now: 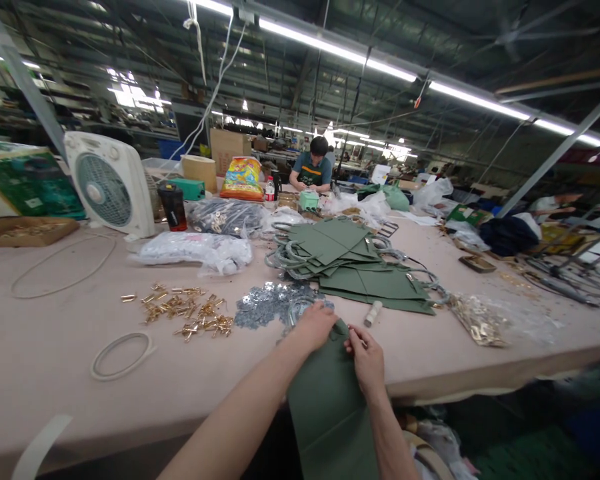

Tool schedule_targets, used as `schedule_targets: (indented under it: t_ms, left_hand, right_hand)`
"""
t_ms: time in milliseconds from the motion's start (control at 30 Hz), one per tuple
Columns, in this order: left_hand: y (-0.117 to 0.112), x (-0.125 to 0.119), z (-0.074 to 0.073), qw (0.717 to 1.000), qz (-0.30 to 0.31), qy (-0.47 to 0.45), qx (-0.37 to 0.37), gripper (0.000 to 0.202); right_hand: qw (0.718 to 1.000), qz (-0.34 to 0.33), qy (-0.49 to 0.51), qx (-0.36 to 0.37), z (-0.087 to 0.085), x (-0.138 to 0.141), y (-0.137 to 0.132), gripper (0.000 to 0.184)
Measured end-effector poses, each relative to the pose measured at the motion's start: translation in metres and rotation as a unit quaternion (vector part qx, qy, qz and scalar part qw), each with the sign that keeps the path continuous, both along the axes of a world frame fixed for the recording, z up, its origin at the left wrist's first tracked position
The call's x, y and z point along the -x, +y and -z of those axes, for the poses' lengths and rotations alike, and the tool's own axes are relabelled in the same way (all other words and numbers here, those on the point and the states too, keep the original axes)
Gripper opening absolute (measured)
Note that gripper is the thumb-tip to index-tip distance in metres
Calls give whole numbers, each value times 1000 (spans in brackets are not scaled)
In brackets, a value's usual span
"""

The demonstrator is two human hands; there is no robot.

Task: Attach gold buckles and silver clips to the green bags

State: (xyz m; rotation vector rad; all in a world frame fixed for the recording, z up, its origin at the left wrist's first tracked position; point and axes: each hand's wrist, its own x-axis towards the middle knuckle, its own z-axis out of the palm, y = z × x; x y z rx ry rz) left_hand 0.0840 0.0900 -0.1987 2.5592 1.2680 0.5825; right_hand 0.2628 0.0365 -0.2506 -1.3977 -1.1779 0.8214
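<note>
Right now the left hand (316,325) sits half-closed at the top of a flat dark-green bag (330,413), fingers curled down beside a grey wire-loop handle (300,312); from the head view, can't tell if it has real hold of bag or loop. The right hand (366,360) is nearly shut, thumb and fingers pinching the bag's upper edge; anything tiny btwn the fingertips is hidden. Most of the bag hangs below the front edge of a long pink-beige work table (55,347), only its top up on the surface.

Risks: if the pinch loosens, the bag's hanging weight could drag it off the edge. A careless wrist or sleeve could sweep the loose grey metal fittings (270,303) just ahead of the left hand, or roll the short white cylinder (373,313) near the right hand. Stacked green bags w/ grey loops (345,260) sit further ahead. Elbow room runs along the front edge to the left, up to the thin white cord ring (123,355) and scattered brass fittings (180,310).
</note>
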Motion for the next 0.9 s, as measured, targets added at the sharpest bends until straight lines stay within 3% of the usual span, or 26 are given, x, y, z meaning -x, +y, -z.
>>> schedule_targets:
  t_ms: [133,267,333,433,533,700,900]
  left_hand:
    - [16,-7,-1,999,31,24,5,19]
    - [25,-13,-16,998,48,20,26,10]
    - [24,-18,-23,998,38,8,46,16]
    - [17,-27,-28,997,-1,-27,76,35]
    - [7,-28,-26,991,-71,-52,103,42]
    - [-13,-11,-13,972,-192,-16,138,30]
    - [-21,-7,-2,958,-236,16,163,65]
  right_hand:
    - [1000,-14,-24,-5,-2,3,-3,55]
    - [995,-45,-87,-28,4,10,-2,47]
    - [988,-47,-141,-50,6,13,-1,42]
    - [982,-3,-181,-57,6,13,3,40]
    - [985,37,-161,-39,4,6,8,42]
    - [996,-13,-88,14,1,-6,17,45]
    - [996,-49,-72,11,8,-15,22,47]
